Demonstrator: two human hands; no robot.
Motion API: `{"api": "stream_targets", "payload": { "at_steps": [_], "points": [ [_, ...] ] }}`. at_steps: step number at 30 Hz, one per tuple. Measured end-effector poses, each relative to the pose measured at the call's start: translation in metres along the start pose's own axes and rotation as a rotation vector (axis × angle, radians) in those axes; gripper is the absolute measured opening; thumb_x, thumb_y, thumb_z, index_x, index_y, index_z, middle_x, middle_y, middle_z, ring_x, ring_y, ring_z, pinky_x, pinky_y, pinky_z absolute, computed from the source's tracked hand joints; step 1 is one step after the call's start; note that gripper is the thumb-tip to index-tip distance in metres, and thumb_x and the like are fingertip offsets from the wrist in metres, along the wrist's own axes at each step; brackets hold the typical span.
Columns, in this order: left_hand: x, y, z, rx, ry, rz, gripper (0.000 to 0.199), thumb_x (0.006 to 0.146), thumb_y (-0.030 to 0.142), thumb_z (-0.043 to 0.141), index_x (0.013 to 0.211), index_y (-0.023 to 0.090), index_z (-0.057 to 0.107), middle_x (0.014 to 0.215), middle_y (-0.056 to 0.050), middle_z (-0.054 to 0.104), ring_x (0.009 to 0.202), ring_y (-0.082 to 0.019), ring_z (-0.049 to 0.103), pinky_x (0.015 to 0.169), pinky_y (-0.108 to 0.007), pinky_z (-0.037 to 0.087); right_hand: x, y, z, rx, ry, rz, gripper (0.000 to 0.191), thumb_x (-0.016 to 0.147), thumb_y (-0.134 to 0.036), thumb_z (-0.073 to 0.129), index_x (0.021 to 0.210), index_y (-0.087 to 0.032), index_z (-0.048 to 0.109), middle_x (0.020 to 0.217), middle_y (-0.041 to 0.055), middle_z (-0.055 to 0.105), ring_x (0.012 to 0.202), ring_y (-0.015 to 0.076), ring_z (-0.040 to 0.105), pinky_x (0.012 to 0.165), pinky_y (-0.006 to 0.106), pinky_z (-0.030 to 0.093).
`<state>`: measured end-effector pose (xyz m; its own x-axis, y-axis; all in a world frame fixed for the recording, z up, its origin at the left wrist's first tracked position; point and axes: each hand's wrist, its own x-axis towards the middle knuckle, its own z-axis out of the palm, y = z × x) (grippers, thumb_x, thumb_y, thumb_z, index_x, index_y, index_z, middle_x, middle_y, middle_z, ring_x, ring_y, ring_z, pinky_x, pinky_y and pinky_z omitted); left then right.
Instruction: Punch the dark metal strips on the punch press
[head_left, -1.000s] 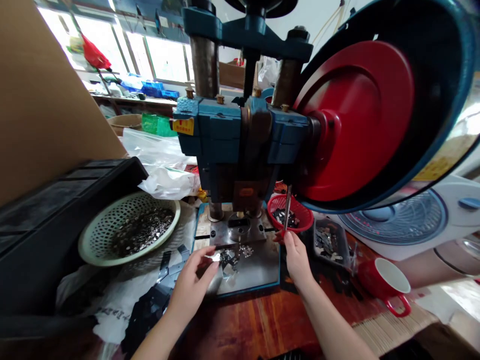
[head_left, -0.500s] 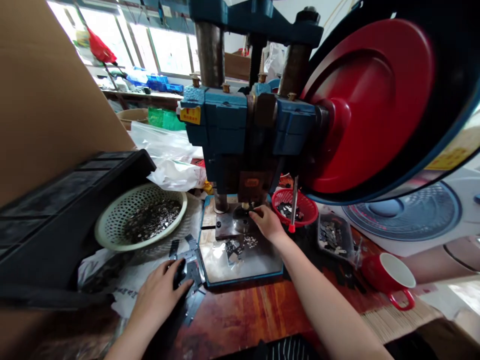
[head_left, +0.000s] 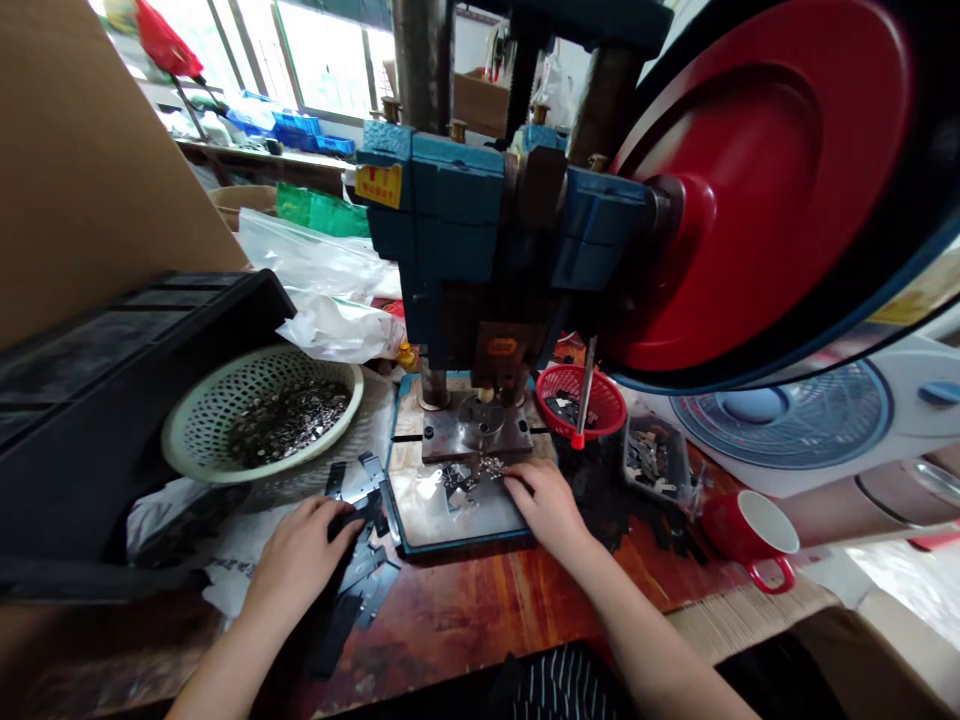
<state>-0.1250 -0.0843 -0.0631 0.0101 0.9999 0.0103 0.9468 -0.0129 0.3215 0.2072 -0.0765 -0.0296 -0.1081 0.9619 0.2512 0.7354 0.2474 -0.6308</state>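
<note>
My left hand (head_left: 300, 555) is at the left of the press base, its thumb and fingers closing on a dark metal strip (head_left: 339, 524) in a loose pile of flat metal strips (head_left: 371, 575). My right hand (head_left: 551, 505) rests low over the right part of the press base plate (head_left: 480, 520), fingers stretched forward and slightly apart, with nothing visible between them. Its fingertips are beside small shiny bits (head_left: 491, 467). Behind these, the die block (head_left: 480, 428) sits under the punch of a blue press (head_left: 457, 210). Dark scraps (head_left: 457, 482) lie on the plate.
A pale green basket (head_left: 176, 430) of small metal pieces stands left. Right of the press are a red basket (head_left: 616, 410), a clear box (head_left: 679, 490) of metal parts and a red mug (head_left: 731, 525). A big red flywheel (head_left: 780, 190) overhangs the right side.
My right hand has drawn back from the die to the front of the plate. My left hand stays at the strips, its thumb and fingers closer together. The camera view has tilted down.
</note>
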Motion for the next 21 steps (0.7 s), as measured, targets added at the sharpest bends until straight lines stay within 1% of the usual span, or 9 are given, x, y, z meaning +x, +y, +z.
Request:
{"api": "stream_targets", "payload": {
  "at_steps": [3,5,8,10,13,15,17,19,21],
  "points": [
    [-0.002,0.000,-0.001,-0.039,0.008,-0.013,0.033,0.077,0.046,0.048,0.089,0.021,0.065,0.097,-0.008,0.064,0.092,-0.026,0.059,0.084,-0.035,0.042,0.001,-0.012,0.007,-0.255,-0.080,-0.079,0.014,0.086,-0.025,0.056,0.090,-0.025,0.069,0.089,0.0037,0.066,0.090,0.0199,0.055,0.083,0.031,0.042],
    [-0.004,-0.001,-0.004,-0.088,-0.030,-0.056,0.030,0.077,0.045,0.047,0.087,0.023,0.064,0.092,-0.005,0.066,0.088,-0.024,0.061,0.078,-0.033,0.043,0.005,-0.016,0.007,-0.341,-0.107,-0.105,0.014,0.086,-0.025,0.056,0.087,-0.026,0.070,0.088,0.0033,0.066,0.089,0.0198,0.054,0.082,0.031,0.041],
    [-0.007,-0.002,-0.010,-0.166,-0.082,-0.165,0.028,0.079,0.046,0.045,0.087,0.025,0.062,0.089,-0.002,0.068,0.081,-0.022,0.062,0.069,-0.030,0.044,0.008,-0.018,0.006,-0.416,-0.122,-0.149,0.013,0.085,-0.026,0.055,0.085,-0.026,0.069,0.087,0.0032,0.065,0.088,0.0209,0.054,0.079,0.032,0.039],
    [-0.009,-0.001,-0.015,-0.207,-0.059,-0.211,0.029,0.078,0.048,0.046,0.087,0.026,0.063,0.091,-0.001,0.069,0.081,-0.022,0.063,0.069,-0.030,0.044,0.008,-0.021,0.007,-0.461,-0.129,-0.179,0.013,0.085,-0.026,0.055,0.083,-0.024,0.067,0.085,0.0039,0.065,0.087,0.0216,0.054,0.077,0.033,0.038],
    [-0.011,0.005,-0.023,-0.312,0.033,-0.254,0.030,0.074,0.051,0.051,0.086,0.026,0.065,0.092,-0.001,0.070,0.081,-0.023,0.063,0.071,-0.031,0.045,0.009,-0.025,0.010,-0.481,-0.145,-0.211,0.012,0.083,-0.025,0.055,0.079,-0.021,0.065,0.083,0.0046,0.065,0.086,0.0216,0.054,0.077,0.034,0.036],
    [-0.011,0.011,-0.027,-0.454,0.088,-0.280,0.033,0.070,0.053,0.056,0.086,0.025,0.065,0.086,-0.001,0.070,0.077,-0.022,0.064,0.071,-0.030,0.047,0.012,-0.027,0.009,-0.443,-0.118,-0.196,0.010,0.083,-0.024,0.056,0.079,-0.021,0.065,0.082,0.0037,0.065,0.084,0.0208,0.055,0.077,0.033,0.036],
    [-0.011,0.020,-0.029,-0.645,0.112,-0.307,0.038,0.067,0.055,0.059,0.086,0.023,0.064,0.079,-0.001,0.069,0.073,-0.021,0.064,0.069,-0.029,0.050,0.020,-0.029,0.006,-0.386,-0.038,-0.158,0.010,0.083,-0.023,0.055,0.080,-0.022,0.064,0.080,0.0027,0.064,0.083,0.0196,0.054,0.077,0.032,0.036],
    [-0.009,0.033,-0.030,-0.835,0.110,-0.333,0.042,0.065,0.056,0.063,0.087,0.021,0.064,0.075,-0.001,0.068,0.071,-0.020,0.064,0.067,-0.029,0.051,0.035,-0.030,0.001,-0.343,0.061,-0.139,0.012,0.085,-0.023,0.052,0.082,-0.021,0.064,0.080,0.0026,0.063,0.082,0.0189,0.053,0.078,0.031,0.036],
    [-0.006,0.048,-0.032,-0.987,0.098,-0.356,0.045,0.061,0.055,0.067,0.087,0.019,0.063,0.075,-0.002,0.068,0.070,-0.019,0.065,0.066,-0.028,0.052,0.053,-0.031,-0.002,-0.333,0.117,-0.153,0.014,0.086,-0.024,0.051,0.083,-0.021,0.064,0.081,0.0034,0.062,0.083,0.0193,0.052,0.079,0.031,0.036]
  ]
}}
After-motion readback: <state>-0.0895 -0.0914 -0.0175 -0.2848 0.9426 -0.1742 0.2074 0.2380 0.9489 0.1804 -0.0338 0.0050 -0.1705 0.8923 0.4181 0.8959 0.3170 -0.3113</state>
